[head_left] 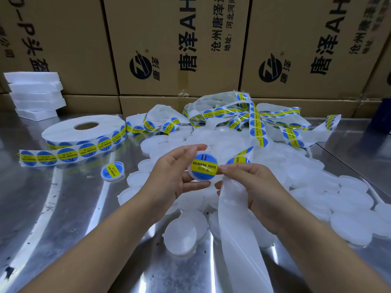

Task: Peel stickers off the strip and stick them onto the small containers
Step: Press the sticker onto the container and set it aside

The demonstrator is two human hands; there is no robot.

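Observation:
My left hand (173, 176) grips a small round white container (204, 167) between thumb and fingers; a blue and yellow "SOLDERING PASTE" sticker covers its top. My right hand (251, 187) pinches the sticker strip (239, 160) right beside the container, at the sticker's right edge. The bare white backing (237, 220) trails down from that hand toward me. The strip runs back in loops (256, 123) to the tangled pile. A heap of plain white containers (296, 172) lies under and around my hands. One labelled container (112, 171) lies apart on the left.
A big sticker roll (84, 132) lies flat at the left on the shiny metal table (53, 218), its tail (53, 157) stretched toward the left edge. White foam pieces (36, 94) are stacked at the far left. Cardboard boxes (169, 49) wall off the back.

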